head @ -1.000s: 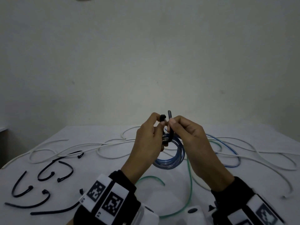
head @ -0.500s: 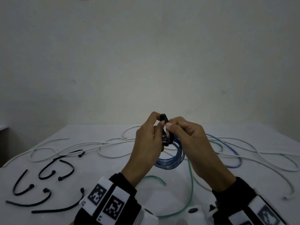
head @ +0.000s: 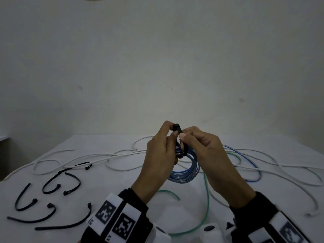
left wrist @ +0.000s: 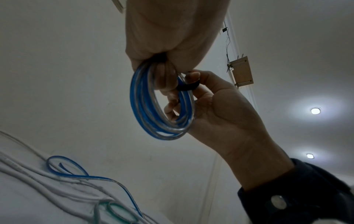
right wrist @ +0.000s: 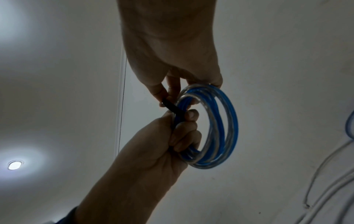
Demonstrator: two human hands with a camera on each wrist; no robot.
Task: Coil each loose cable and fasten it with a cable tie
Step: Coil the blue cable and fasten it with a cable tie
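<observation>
Left hand (head: 160, 155): curled round blue coil (head: 185, 174) — pinching cable tie (head: 184, 146) head.
Right hand (head: 210, 155): pinching tie strap.
Spare ties (head: 52, 186): on table (head: 122, 190), left.

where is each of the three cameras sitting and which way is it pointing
Head: on the head, facing forward and down at the table; shows the left hand and right hand holding the blue cable coil.
Left wrist: under the left hand, facing up toward wall and ceiling lights; shows both hands.
Right wrist: under the right hand, facing up; shows both hands.
All views share the coil and the black cable tie.
</observation>
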